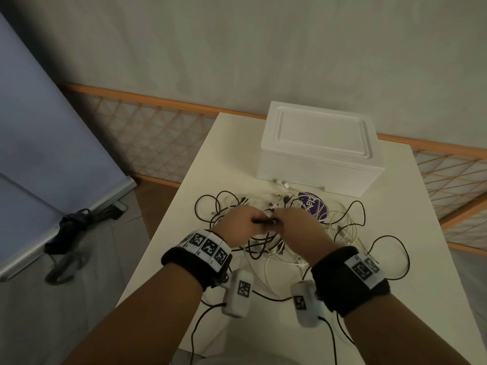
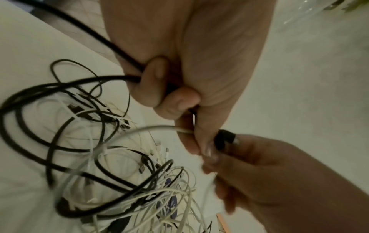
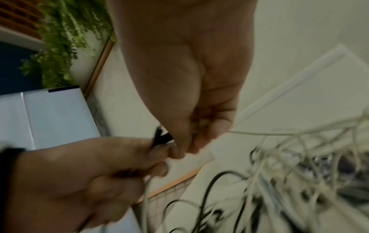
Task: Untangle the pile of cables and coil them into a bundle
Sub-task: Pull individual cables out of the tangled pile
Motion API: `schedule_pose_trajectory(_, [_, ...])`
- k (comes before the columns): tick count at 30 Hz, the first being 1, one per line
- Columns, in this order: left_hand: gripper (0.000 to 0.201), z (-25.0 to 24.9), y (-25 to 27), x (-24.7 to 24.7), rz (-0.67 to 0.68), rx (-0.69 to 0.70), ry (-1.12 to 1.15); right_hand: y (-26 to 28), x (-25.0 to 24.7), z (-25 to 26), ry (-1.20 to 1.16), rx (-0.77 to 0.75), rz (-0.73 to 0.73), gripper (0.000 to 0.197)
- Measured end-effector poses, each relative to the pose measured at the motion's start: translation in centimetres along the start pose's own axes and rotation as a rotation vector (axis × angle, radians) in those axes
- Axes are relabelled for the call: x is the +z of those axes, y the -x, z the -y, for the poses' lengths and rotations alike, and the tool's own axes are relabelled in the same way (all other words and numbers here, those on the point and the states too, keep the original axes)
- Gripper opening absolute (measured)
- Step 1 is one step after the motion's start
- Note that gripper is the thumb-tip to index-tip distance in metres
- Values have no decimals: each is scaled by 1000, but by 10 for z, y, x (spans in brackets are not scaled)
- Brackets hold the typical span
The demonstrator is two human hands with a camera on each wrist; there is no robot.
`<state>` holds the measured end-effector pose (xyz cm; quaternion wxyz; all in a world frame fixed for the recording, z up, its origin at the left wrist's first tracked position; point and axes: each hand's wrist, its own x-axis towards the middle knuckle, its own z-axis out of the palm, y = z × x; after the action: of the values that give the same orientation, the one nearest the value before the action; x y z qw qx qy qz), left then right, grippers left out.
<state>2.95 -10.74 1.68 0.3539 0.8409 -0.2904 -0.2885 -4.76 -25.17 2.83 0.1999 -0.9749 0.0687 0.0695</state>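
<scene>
Black and white cables (image 1: 290,233) lie tangled on the white surface (image 1: 421,259), partly hidden under both hands. Blur in the right wrist view makes single strands hard to follow. Left hand (image 1: 242,222) curls round a black cable (image 2: 111,78); right hand (image 1: 297,225) pinches its black end (image 2: 224,138). Behind the pile stands a white foam box (image 1: 321,148), beside a half-covered purple disc (image 1: 313,206).

A white foam box (image 1: 319,151) stands lid-on at the tabletop's (image 1: 427,259) far end. A purple disc (image 1: 315,206) lies just before it. Green foliage (image 3: 66,39) hangs beyond.
</scene>
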Motion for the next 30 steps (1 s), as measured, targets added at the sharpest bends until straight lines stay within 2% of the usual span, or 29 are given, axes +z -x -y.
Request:
schedule_pose_trajectory(3, [21,6,6,0,25,-17,110,4,-27,-16,-172,84,-183,18])
schedule_pose_trajectory(6, [22,7,11,-1,58,-48,237,9,-48,-35,-398,259,-425,13])
schedule_pose_trajectory(8, [22,7,9,-1,88,-48,219,9,-52,-51,-410,359,-521,12])
schedule_pose_trajectory(9, [21,6,7,0,88,-34,183,9,-52,-57,-375,389,-528,18])
schedule_pose_trajectory(11, [20,6,-1,2,68,-5,103,11,-47,-54,-242,384,-450,43])
schedule_pose_trajectory(13, [19,0,-10,5,68,7,48,15,-39,-38,-162,266,-358,64])
schedule_pose_trajectory(16, [22,-12,-22,10,93,40,-78,21,-34,-18,-77,163,-275,80])
schedule_pose_trajectory(20, [28,-16,-33,16,36,12,-84,27,-35,-18,49,137,-389,90])
schedule_pose_trajectory(22, [31,-20,-37,17,11,23,-66,29,-31,-19,69,97,-419,87])
schedule_pose_trajectory(24, [30,-25,-39,17,27,65,-22,27,-25,-20,38,108,-314,78])
schedule_pose_trajectory(26, [27,-28,-40,17,41,105,35,23,-19,-23,20,131,-177,60])
schedule_pose_trajectory(28, [25,-27,-42,16,63,117,83,19,-18,-27,15,134,-134,37])
schedule_pose_trajectory(30, [24,-21,-40,13,124,105,139,17,-23,-31,-68,170,-127,26])
